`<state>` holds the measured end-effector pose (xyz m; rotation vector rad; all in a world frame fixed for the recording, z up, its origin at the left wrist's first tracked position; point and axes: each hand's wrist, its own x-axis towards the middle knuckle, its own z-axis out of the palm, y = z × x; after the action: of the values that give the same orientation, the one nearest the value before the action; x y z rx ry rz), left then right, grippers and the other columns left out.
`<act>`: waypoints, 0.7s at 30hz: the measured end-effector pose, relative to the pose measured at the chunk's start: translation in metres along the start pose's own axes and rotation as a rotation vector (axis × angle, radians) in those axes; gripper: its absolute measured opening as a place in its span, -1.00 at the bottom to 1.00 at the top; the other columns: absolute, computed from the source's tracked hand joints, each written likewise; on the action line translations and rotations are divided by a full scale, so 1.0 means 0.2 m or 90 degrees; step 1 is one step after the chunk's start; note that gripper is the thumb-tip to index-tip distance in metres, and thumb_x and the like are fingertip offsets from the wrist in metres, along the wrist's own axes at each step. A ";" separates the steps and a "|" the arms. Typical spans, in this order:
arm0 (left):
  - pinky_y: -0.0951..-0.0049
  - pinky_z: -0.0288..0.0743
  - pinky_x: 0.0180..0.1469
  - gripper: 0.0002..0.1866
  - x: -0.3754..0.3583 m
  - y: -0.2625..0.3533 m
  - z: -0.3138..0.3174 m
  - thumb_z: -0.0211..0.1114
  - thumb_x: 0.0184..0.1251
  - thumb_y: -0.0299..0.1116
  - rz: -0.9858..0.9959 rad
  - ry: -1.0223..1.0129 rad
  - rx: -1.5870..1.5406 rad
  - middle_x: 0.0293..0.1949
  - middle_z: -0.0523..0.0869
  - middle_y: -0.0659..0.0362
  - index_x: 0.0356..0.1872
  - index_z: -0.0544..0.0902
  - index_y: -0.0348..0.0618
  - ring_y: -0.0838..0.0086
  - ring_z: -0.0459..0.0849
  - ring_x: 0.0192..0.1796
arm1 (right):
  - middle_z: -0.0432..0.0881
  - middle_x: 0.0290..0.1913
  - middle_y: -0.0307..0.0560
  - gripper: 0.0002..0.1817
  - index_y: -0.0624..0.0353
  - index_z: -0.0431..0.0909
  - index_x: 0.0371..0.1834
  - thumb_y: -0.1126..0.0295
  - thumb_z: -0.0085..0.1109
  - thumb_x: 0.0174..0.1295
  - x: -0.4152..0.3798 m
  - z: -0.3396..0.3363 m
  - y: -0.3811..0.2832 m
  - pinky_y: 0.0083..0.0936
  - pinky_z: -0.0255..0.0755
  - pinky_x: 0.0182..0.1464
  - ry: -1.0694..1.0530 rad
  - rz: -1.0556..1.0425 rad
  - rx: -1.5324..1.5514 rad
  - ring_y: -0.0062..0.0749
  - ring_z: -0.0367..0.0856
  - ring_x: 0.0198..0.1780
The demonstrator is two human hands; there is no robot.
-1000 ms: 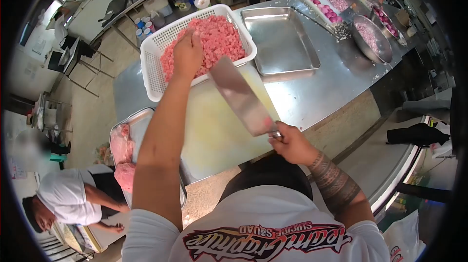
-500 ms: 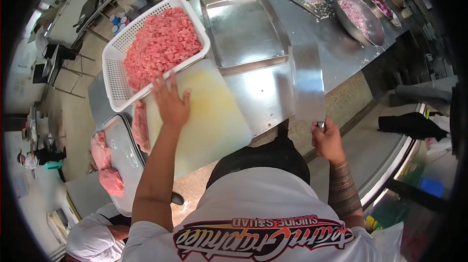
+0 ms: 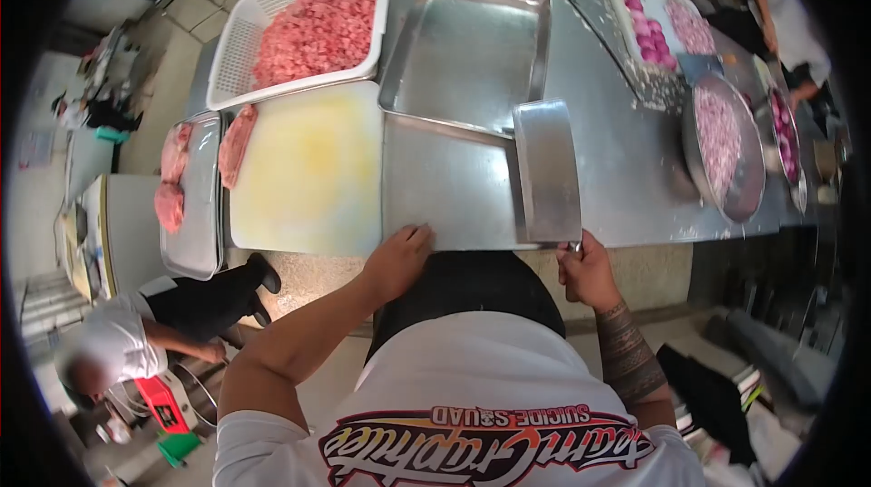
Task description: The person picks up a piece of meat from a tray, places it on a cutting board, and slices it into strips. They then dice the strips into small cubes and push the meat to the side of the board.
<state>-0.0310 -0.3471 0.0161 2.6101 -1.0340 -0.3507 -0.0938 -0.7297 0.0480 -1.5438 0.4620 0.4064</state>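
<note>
My right hand (image 3: 588, 271) is closed round the handle of a broad cleaver (image 3: 549, 170), its blade upright in view over the steel table (image 3: 445, 192). The blade's top left corner overlaps the near rim of a steel tray (image 3: 472, 52), which holds nothing. At the table's front edge, just off the lower right corner of the cutting board (image 3: 308, 170), is my left hand (image 3: 399, 260); it holds nothing, fingers loosely bent. A strip of raw meat (image 3: 238, 147) lies along the board's left edge. Behind the board stands a white perforated basket (image 3: 231, 61) heaped with diced meat (image 3: 318, 24).
Left of the board, a tray (image 3: 195, 233) holds pieces of meat (image 3: 171, 179). At right stand a bowl of chopped onion (image 3: 717, 138) and a white board with red onions (image 3: 644, 29). A thin dark rod (image 3: 599, 43) lies between. Co-workers are at lower left (image 3: 136, 342) and upper right (image 3: 789, 15).
My left hand has left the basket's near edge and come back to the table's front edge. The view has turned and shifted; the cleaver stays in my right hand.
</note>
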 end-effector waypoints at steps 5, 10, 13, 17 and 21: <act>0.15 0.65 0.13 -0.79 -0.09 0.00 -0.01 0.27 0.43 -0.37 -0.103 -0.090 -0.017 0.05 0.69 0.04 -0.01 0.71 -0.19 0.09 0.66 0.15 | 0.55 -0.40 -0.26 -0.87 0.22 0.49 -0.01 0.58 0.20 0.46 0.09 -0.08 -0.01 -0.49 0.55 -0.46 -0.059 0.005 0.028 -0.58 0.57 -0.52; 0.10 0.66 0.01 -0.90 0.10 -0.06 -0.29 0.37 0.38 -0.42 -0.143 0.174 -0.051 -0.18 0.73 0.03 -0.16 0.74 -0.16 0.05 0.73 -0.07 | 0.56 -0.32 -0.28 -0.83 0.22 0.50 0.03 0.61 0.19 0.46 0.09 -0.09 -0.07 -0.51 0.57 -0.46 -0.096 -0.013 0.019 -0.60 0.58 -0.51; 0.15 0.64 -0.06 -0.90 0.35 -0.17 -0.76 0.48 0.26 -0.54 -0.158 0.398 -0.095 -0.26 0.72 0.00 -0.24 0.75 -0.17 0.09 0.75 -0.17 | 0.57 -0.31 -0.29 -0.81 0.22 0.51 0.08 0.60 0.19 0.47 0.07 -0.09 -0.11 -0.52 0.56 -0.44 -0.108 -0.015 0.018 -0.63 0.57 -0.50; 0.13 0.64 0.31 -0.53 0.60 -0.53 -1.17 0.47 0.34 -0.49 -0.215 0.444 0.019 0.21 0.77 -0.18 0.29 0.71 -0.19 -0.02 0.78 0.24 | 0.57 -0.35 -0.30 -0.83 0.25 0.52 0.08 0.59 0.20 0.49 -0.01 -0.06 -0.18 -0.54 0.54 -0.43 -0.051 -0.006 -0.006 -0.65 0.55 -0.50; 0.14 0.56 0.42 -0.48 0.74 -0.67 -1.11 0.50 0.33 -0.43 -0.210 0.436 0.030 0.23 0.76 -0.21 0.32 0.68 -0.24 -0.05 0.73 0.32 | 0.56 -0.40 -0.33 -0.86 0.25 0.54 0.04 0.56 0.23 0.49 -0.11 -0.06 -0.24 -0.55 0.49 -0.44 0.006 -0.046 -0.041 -0.68 0.54 -0.49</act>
<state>0.2321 -0.3134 0.1550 2.6180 -0.3842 0.4809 -0.0874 -0.7405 0.1009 -1.6202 0.4034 0.3612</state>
